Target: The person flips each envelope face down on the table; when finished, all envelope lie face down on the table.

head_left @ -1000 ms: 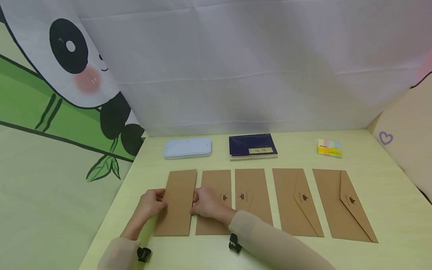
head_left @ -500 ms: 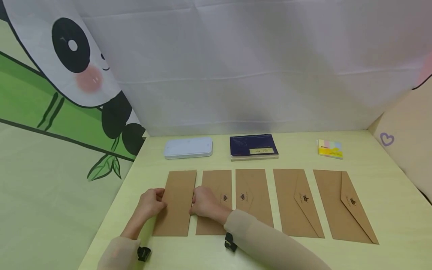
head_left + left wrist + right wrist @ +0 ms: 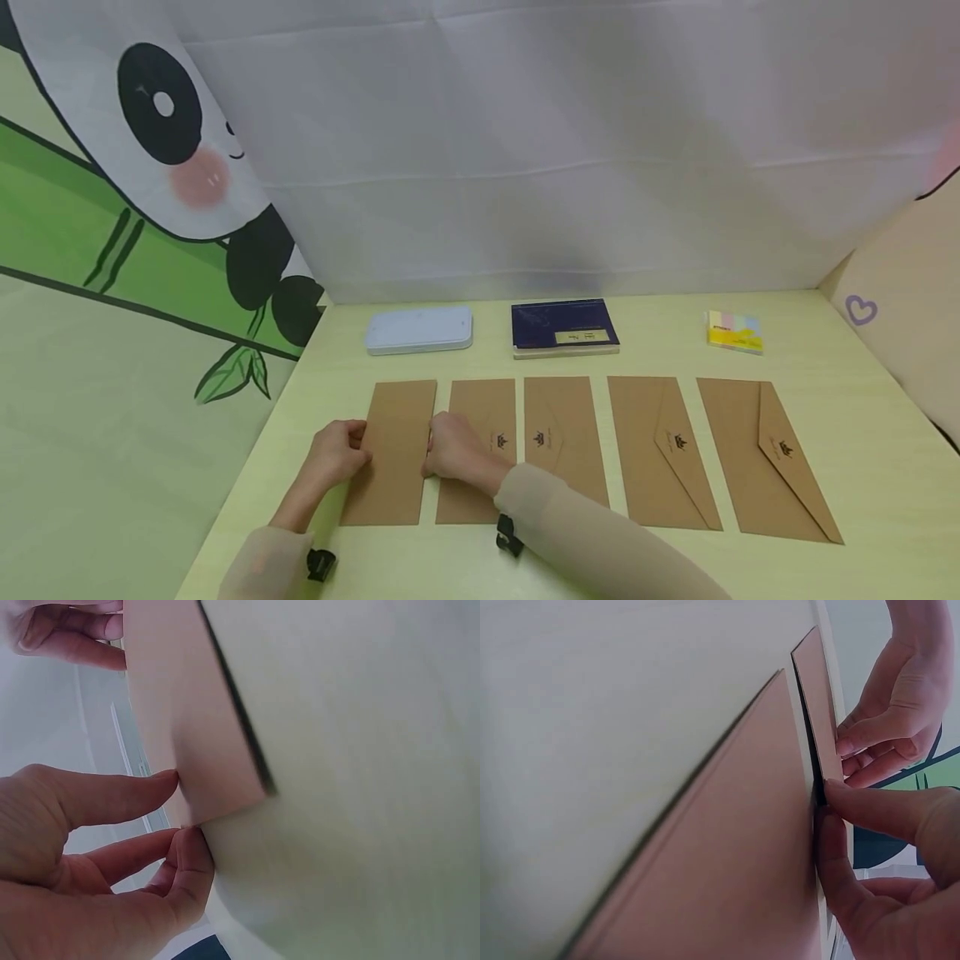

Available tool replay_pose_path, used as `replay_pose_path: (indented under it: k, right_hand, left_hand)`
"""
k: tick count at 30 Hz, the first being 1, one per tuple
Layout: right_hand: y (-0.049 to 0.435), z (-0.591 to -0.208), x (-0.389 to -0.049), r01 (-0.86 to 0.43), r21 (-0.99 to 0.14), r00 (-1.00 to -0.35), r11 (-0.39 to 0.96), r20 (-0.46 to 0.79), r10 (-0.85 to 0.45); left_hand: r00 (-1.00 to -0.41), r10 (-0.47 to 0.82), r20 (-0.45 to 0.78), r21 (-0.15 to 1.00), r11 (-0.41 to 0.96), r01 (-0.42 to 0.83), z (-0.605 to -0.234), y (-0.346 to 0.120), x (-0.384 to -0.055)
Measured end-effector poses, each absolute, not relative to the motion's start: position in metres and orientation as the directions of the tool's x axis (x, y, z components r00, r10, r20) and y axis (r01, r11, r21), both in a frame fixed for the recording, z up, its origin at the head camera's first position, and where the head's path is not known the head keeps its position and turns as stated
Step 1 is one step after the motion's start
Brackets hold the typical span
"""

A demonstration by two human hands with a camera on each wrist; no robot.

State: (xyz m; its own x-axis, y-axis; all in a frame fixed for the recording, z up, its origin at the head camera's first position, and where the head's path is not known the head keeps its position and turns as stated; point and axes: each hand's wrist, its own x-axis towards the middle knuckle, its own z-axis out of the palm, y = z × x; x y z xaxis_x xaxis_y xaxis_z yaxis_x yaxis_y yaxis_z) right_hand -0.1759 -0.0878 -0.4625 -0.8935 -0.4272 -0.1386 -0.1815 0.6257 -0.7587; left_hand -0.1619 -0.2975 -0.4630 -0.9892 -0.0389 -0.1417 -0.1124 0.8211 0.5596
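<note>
A plain brown kraft envelope (image 3: 392, 454) lies at the left end of a row, its upper face showing no flap or print. My left hand (image 3: 335, 452) pinches its left edge, thumb on top and fingertips at the edge, as the left wrist view shows. At the opposite edge, my right hand (image 3: 459, 450) pinches it between thumb and curled forefinger. The right hand and forearm partly cover a second envelope (image 3: 480, 400) with a crown print. Farther right lie a third envelope (image 3: 555, 417), a fourth envelope (image 3: 645, 450) and a fifth envelope (image 3: 738, 450), flaps facing up.
Along the back of the pale table (image 3: 420, 567) sit a white flat case (image 3: 418, 330), a dark blue notebook (image 3: 562, 323) and a pack of colored sticky notes (image 3: 735, 332). A white cloth (image 3: 525, 167) hangs behind them.
The leftmost envelope has shifted very slightly, its right edge settling a little lower. My right hand has moved slightly left with it; my left hand has stayed nearly still.
</note>
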Motion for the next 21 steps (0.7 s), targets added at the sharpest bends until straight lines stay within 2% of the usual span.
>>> replay_pose_path:
  k: [11, 17, 21]
  right_hand:
    - [-0.087, -0.463, -0.175, -0.172, -0.749, -0.892, 0.639, -0.157, -0.423]
    - [-0.085, -0.463, -0.175, -0.221, -0.747, -0.873, 0.628, -0.135, -0.468]
    - [-0.082, -0.461, -0.175, -0.236, -0.763, -0.860, 0.602, -0.124, -0.494]
  left_hand:
    - [-0.992, -0.045, -0.119, 0.552, 0.827, -0.104, -0.465, -0.299, -0.159]
    - [-0.985, -0.092, -0.148, 0.599, 0.784, -0.163, -0.459, -0.299, -0.156]
    - [-0.987, -0.096, -0.127, 0.633, 0.759, -0.155, -0.454, -0.296, -0.156]
